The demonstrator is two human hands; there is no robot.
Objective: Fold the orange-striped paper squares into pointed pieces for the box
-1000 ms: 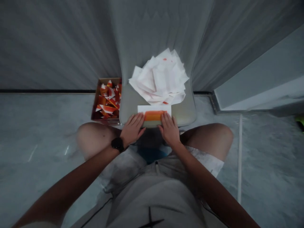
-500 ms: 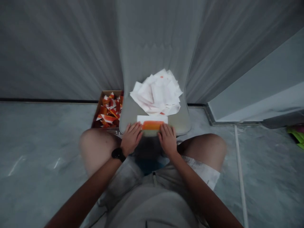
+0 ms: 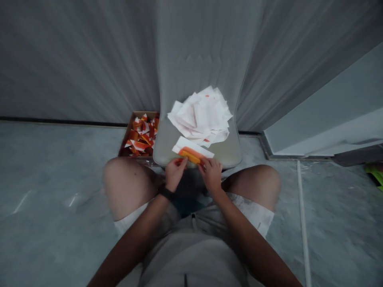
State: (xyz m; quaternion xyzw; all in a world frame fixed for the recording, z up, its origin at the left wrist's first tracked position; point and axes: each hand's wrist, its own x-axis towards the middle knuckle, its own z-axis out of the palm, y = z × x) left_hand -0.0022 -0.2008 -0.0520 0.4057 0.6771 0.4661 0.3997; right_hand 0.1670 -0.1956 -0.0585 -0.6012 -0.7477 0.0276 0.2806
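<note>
**My chair and what lies around it**

On my chair (image 3: 227, 153) lies a loose heap of white paper (image 3: 200, 115) with red-orange marks. Just left of the chair sits a cardboard box (image 3: 145, 113) of folded orange-and-white paper pieces (image 3: 139, 137). Behind the chair hangs a grey curtain (image 3: 74, 59). Right of it, a white strip (image 3: 302, 207) crosses the grey floor (image 3: 54, 159), and a green thing (image 3: 375, 173) lies farther off.

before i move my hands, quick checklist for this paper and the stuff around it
1. Left hand and right hand both on the white paper with its orange band: ok.
2. Paper apart from the pile of white sheets: cannot tell, they look very close.
3. Pile resting on the chair seat: ok.
4. Cardboard box holding its folded orange-and-white pieces: ok.
5. Paper's underside: cannot tell, hidden.
</note>
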